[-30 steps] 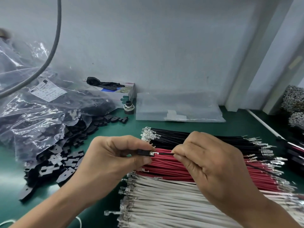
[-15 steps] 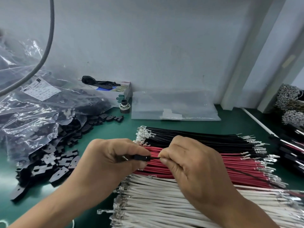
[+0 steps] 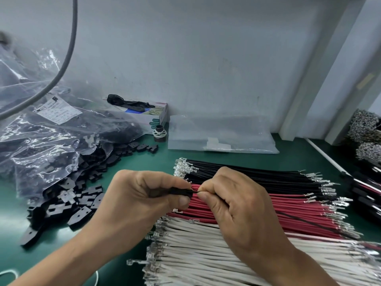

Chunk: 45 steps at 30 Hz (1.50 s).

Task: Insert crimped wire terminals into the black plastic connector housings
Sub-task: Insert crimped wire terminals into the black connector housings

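Black connector housing (image 3: 181, 192) held level – a thin black wire (image 3: 309, 222) enters its right end

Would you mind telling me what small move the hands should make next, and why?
Probably the right hand should give the black wire a light tug backward, to check that it locks. The left hand grips the black housing, and no metal terminal shows at its mouth, so it looks seated.
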Tool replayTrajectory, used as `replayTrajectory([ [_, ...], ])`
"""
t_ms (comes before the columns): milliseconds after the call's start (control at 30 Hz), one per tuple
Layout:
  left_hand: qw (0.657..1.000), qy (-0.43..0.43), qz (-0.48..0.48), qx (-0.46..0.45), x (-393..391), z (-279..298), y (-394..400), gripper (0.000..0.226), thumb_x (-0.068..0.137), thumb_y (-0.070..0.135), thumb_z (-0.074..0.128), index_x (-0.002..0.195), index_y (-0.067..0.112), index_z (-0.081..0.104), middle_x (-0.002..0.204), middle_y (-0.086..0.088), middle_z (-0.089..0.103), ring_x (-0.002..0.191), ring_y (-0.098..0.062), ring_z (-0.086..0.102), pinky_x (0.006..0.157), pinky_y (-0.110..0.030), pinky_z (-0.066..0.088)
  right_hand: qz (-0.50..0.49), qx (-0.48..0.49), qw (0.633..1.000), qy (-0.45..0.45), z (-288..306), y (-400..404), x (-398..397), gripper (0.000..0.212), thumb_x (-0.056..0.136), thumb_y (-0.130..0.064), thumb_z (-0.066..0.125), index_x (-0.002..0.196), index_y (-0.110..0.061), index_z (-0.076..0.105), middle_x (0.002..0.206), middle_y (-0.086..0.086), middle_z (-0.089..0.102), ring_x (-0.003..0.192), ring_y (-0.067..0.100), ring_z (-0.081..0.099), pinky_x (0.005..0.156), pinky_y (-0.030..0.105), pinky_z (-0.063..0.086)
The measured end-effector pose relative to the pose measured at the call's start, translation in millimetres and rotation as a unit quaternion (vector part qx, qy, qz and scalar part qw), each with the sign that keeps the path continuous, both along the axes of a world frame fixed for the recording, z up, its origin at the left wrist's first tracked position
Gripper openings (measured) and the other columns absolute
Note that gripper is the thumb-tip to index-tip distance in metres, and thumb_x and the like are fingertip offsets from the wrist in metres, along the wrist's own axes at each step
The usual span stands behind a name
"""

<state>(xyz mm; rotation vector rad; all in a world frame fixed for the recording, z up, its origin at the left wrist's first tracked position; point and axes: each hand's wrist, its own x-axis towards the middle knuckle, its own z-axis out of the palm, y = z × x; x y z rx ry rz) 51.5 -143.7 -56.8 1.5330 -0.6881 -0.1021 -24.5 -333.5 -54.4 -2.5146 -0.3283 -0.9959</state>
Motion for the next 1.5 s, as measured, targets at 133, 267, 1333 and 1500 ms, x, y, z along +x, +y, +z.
replayTrajectory([
  [133, 1.000, 0.001, 0.007, 0.007, 0, -1, -1, 0.022, 0.067, 0.016, 0.085, 0.087, 0.026, 0.085, 0.082, -0.007, 0.080, 0.074, -0.026, 0.078, 0.071, -0.030, 0.064, -0.022, -0.054, 0.998, -0.018, 2, -2, 1, 0.026, 0.100, -0.034, 0.053, 0.084, -0.021, 0.069, 0.080, -0.013, 0.055, 0.071, 0.008, 0.052, 0.059, 0.028, 0.048],
  [267, 0.998, 0.000, 0.060, 0.000, 5, 0, -3, 0.022, 0.066, 0.025, 0.083, 0.088, 0.030, 0.083, 0.077, -0.005, 0.079, 0.069, -0.022, 0.077, 0.062, -0.025, 0.062, -0.075, -0.109, 0.984, -0.121, 10, -15, 0, 0.010, 0.094, -0.023, 0.069, 0.090, -0.015, 0.075, 0.087, -0.004, 0.062, 0.079, 0.017, 0.054, 0.064, 0.029, 0.047],
  [1333, 0.954, 0.282, -0.061, -0.079, 14, 6, 6, 0.057, 0.053, 0.032, 0.098, 0.099, 0.002, 0.080, 0.097, -0.031, 0.075, 0.069, -0.026, 0.075, 0.058, -0.026, 0.060, -0.039, 0.046, 0.997, 0.040, 8, -7, -10, 0.016, 0.096, -0.033, 0.057, 0.090, -0.029, 0.071, 0.086, -0.018, 0.058, 0.078, 0.007, 0.060, 0.062, 0.028, 0.051],
  [1500, 0.952, 0.287, -0.076, -0.078, 15, 6, 6, 0.056, 0.057, 0.034, 0.097, 0.099, 0.002, 0.080, 0.098, -0.029, 0.075, 0.070, -0.025, 0.075, 0.059, -0.026, 0.061, -0.041, 0.055, 0.997, 0.021, 10, -5, -11, 0.014, 0.095, -0.030, 0.059, 0.090, -0.027, 0.072, 0.086, -0.017, 0.058, 0.076, 0.008, 0.060, 0.062, 0.031, 0.051],
])
